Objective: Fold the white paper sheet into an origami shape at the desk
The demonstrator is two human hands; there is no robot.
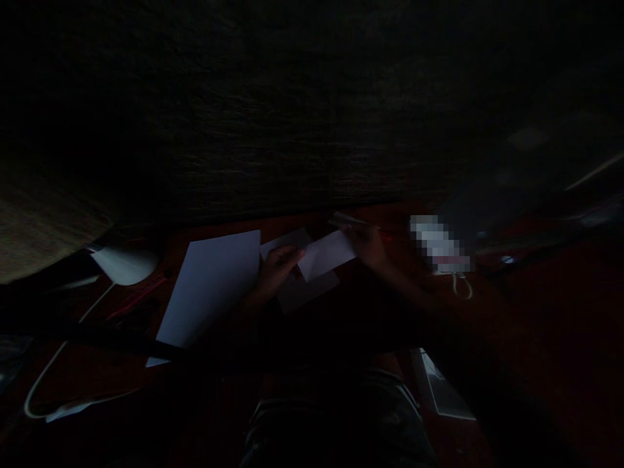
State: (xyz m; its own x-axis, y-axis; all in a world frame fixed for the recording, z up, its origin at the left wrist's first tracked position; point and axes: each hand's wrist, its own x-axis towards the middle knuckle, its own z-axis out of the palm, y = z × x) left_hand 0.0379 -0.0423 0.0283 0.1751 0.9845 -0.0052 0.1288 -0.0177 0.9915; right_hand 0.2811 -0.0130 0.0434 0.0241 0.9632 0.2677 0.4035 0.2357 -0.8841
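Note:
The scene is very dark. My left hand is closed, pinching the left end of a small white piece of paper between thumb and fingers. At the paper's right end is my right hand, its fingers dark and smeared. Whether they grip the paper cannot be made out. A thin pale strip lies by the right fingertips; its kind is unclear. Beneath the held piece, another paper sheet rests on the reddish table. A larger white sheet lies left of my left hand.
A white cone-shaped lamp head with a pale cable is at the left. Beside it lies a red, long object. A pixelated white item with a cord loop stands right. A dark wall rises behind the table.

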